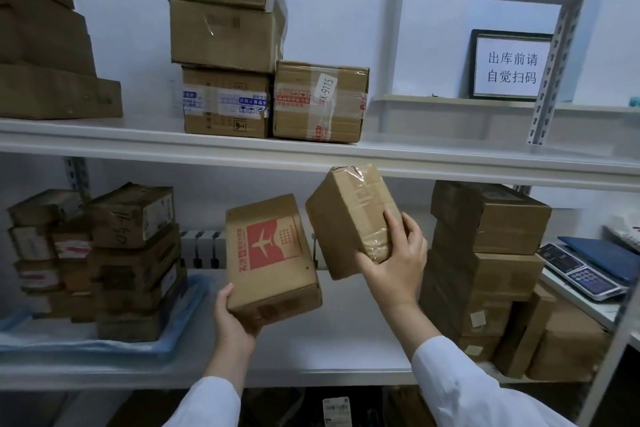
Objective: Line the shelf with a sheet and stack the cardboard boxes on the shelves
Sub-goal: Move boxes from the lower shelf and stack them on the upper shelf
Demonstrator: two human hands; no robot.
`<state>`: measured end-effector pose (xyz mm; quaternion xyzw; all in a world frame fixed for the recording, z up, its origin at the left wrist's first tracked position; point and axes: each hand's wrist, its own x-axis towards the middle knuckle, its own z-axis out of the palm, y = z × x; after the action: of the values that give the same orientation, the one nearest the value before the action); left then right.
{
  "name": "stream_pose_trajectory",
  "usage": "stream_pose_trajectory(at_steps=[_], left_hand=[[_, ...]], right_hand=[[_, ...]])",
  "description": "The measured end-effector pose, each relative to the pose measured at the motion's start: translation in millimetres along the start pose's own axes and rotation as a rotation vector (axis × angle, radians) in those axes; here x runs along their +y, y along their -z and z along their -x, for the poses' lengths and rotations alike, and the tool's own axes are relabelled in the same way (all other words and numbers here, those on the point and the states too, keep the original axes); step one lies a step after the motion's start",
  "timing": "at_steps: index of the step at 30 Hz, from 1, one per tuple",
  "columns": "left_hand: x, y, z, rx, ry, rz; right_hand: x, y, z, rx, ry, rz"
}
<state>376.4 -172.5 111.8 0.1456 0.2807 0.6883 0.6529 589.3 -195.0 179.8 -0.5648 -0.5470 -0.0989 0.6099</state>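
White sleeves reach up from the bottom edge, each hand carrying a cardboard box in front of the lower shelf (pixel 346 350). Left hand (pixel 232 317) grips the bottom left corner of the plane box (pixel 272 258), thumb on its front face, fingers hidden beneath; that box shows a red print with a white aeroplane and tilts a little to the left. Right hand (pixel 394 260) clasps the taped box (pixel 353 218) from its lower right, fingers wrapped over the side and thumb under the lower end. This box leans to the right, its top corner overlapping the front edge of the upper shelf (pixel 450 156) in the view. Both boxes are held in the air, just beside each other with a narrow gap between them.

Below and to the left, a blue sheet (pixel 180 340) lies on the lower shelf under the left stack (pixel 114 263) of small boxes. To the right of the hands, the right stack (pixel 485 253) stands on the same shelf, on bare white surface. Between the two stacks the shelf is bare.

On the upper shelf a tall stack (pixel 225 38) of three boxes rises, with the K-9115 box (pixel 320 100) touching its right side. More boxes (pixel 48 55) stand at the far left. Far right, a framed sign (pixel 512 68) with Chinese writing leans on a ledge behind the shelving, and a scale (pixel 581 272) with a keypad sits on a side surface.
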Motion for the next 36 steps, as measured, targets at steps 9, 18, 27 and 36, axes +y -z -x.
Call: stream_pose_trajectory(at_steps=[9,18,27,36], left_hand=[[-10.3,-14.9,13.6,0.063,-0.062,-0.083],[-4.5,-17.2,27.8,0.055,-0.168,-0.082],[20.1,-27.9,42.3,-0.071,-0.408,-0.054],[51.9,-29.2,47.4,-0.166,-0.487,-0.170]], right_hand=[[-10.4,18.0,-20.0,0.068,0.162,-0.236],[-15.8,22.7,-29.5,0.047,-0.153,-0.703],[-29.0,19.7,-40.1,0.132,-0.214,-0.966],[-48.4,24.7,-59.0,0.200,-0.207,-1.198]])
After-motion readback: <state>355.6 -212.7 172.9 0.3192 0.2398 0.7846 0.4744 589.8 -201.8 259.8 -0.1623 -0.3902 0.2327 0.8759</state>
